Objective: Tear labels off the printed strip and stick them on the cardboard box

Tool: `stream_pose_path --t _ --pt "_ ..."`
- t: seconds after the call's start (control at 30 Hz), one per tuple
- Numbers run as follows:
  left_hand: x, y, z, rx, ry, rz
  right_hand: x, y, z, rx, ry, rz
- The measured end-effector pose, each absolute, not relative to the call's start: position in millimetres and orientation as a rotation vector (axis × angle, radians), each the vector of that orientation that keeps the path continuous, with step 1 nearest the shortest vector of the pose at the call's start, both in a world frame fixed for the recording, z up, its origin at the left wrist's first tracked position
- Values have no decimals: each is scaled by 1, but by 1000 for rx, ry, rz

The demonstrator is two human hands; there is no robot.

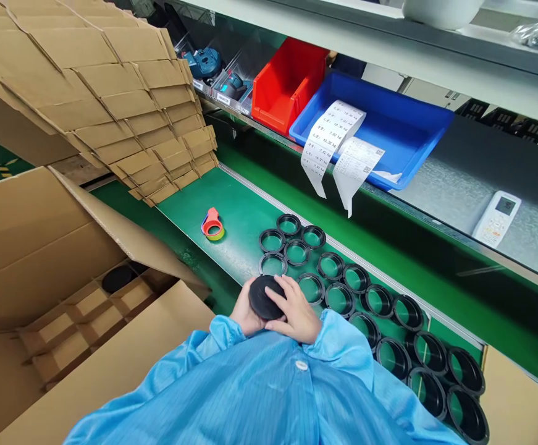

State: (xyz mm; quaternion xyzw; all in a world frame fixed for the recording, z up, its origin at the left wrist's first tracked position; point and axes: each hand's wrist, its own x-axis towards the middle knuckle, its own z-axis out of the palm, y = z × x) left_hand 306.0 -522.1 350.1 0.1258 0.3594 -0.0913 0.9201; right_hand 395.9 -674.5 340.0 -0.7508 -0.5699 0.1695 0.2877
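Observation:
Close to my chest, both hands are around a round black disc-like part (262,298) whose flat face is turned up. My left hand (244,312) grips it at the left edge and from below. Across its top and right side lie the fingers of my right hand (296,309). Beyond and to the right, several black rings (339,299) stand in rows on the green bench (238,185); the nearest ring (272,264) is just past my hands. What lies under the disc is hidden by my hands.
At left, an open carton (157,321) with cardboard dividers holds a dark round piece (118,279). Stacked divider grids (125,93) lean behind it. Coloured tape rolls (213,230) lie on the bench. A shelf holds a red bin (287,86), blue tray (417,136), label strips (328,139) and remote control (498,217).

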Motion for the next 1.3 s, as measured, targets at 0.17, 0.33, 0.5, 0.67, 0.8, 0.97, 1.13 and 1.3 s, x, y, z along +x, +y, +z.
stream_pose_path --t 0.17,0.33,0.5,0.67,0.8,0.97,1.13,1.3 --pt "311 -532 317 483 863 -204 407 -653 310 -2076 -1339 840" --pt "350 -497 266 877 1144 -86 427 -631 283 -2319 -1145 691" --pt "375 -457 222 1206 1219 0 440 -624 263 -2562 -1017 470" --pt "347 -456 201 1226 1205 -81 430 -599 245 -2611 -1174 376" --pt "323 -458 195 1127 1203 -105 416 -573 224 -2589 -1345 328" --pt "307 -452 194 1018 1180 -102 413 -564 208 -2578 -1512 248" --pt "266 -440 200 992 1187 -58 418 -558 221 -2614 -1544 119" --pt "217 -436 203 972 1266 -25 415 -554 216 -2634 -1670 111"
